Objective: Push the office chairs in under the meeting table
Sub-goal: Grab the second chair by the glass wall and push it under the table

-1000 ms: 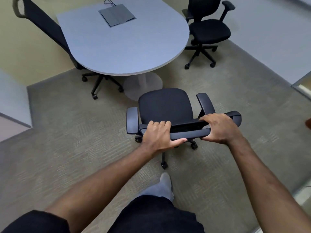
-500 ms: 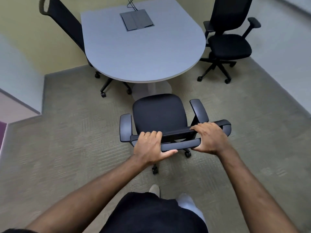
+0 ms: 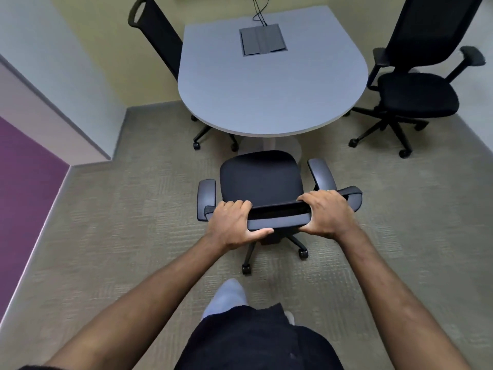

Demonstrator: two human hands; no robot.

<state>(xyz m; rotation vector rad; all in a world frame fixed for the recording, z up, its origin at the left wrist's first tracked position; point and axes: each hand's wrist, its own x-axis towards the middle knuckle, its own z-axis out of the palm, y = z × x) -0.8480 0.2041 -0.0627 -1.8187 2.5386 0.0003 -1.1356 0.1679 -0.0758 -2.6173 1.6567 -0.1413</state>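
A black office chair (image 3: pixel 260 177) with grey armrests stands right in front of me, its seat facing the rounded end of the grey meeting table (image 3: pixel 266 84). The seat's front edge sits close to the table's edge, above the white pedestal base. My left hand (image 3: pixel 234 222) and my right hand (image 3: pixel 326 213) both grip the top of the chair's backrest. A second black chair (image 3: pixel 157 46) is tucked in at the table's left side, only its back and wheels showing. A third chair (image 3: pixel 416 89) stands clear of the table on the right.
A closed cable box (image 3: pixel 262 40) with wires is set into the tabletop. Yellow wall lies behind the table, a white and purple wall (image 3: pixel 32 145) juts in on the left. Carpet covers the floor. My legs and one foot (image 3: pixel 229 295) are below the chair.
The chair has rolled closer to the table with both hands on its back. I have stepped forward, and the view has swung so the table sits straight ahead.
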